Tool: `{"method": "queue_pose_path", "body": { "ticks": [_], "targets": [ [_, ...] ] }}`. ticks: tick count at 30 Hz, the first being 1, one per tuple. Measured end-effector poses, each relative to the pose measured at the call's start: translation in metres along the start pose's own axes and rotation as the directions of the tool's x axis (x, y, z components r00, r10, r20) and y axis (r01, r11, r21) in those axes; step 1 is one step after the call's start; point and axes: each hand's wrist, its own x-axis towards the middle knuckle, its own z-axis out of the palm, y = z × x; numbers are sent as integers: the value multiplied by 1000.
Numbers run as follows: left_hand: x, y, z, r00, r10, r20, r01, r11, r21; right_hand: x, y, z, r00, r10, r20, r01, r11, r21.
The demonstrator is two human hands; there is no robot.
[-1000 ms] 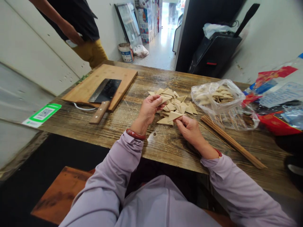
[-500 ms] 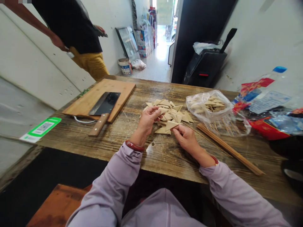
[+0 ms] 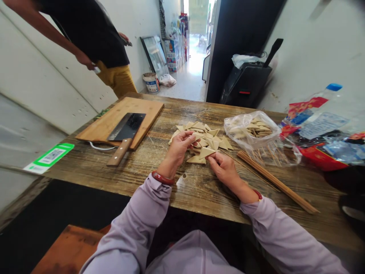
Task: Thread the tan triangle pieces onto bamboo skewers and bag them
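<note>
Behind the hands (image 3: 179,149), the tan triangles (image 3: 213,142) seem partly hidden.

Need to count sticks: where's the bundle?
At right in the head view, the stick bundle lies right of the right hand, in front of the plastic bag.

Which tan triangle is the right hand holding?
The tan triangle pinched at its right corner by the right hand. The left hand seems to hold another; the rest lie in the pile or the clear bag.
</note>
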Motion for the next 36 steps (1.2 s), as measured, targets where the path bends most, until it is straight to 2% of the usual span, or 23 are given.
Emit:
{"method": "queue_pose_path", "body": {
  "ticks": [6,12,20,28,36],
  "targets": [
    [-3,6,2,1000,-4,1,4,1000,24,1,-1,-2,1000,-3,-7,3,1000,-1],
    [-3,11,4,999,-35,-5,35,999,-32,1,-7,-7,999,32,19,-33,998,47],
    [-5,9,7,999,-45,-10,45,997,-64,0,-8,-10,999,29,16,-29,999,21],
    [-3,4,4,999,51,4,-51,999,9,-1,-10,-8,1000,-1,16,0,1000,12],
    [-3,4,6,997,79,17,-80,997,2,-2,-10,-9,1000,6,24,-5,1000,-16]
  ]
}}
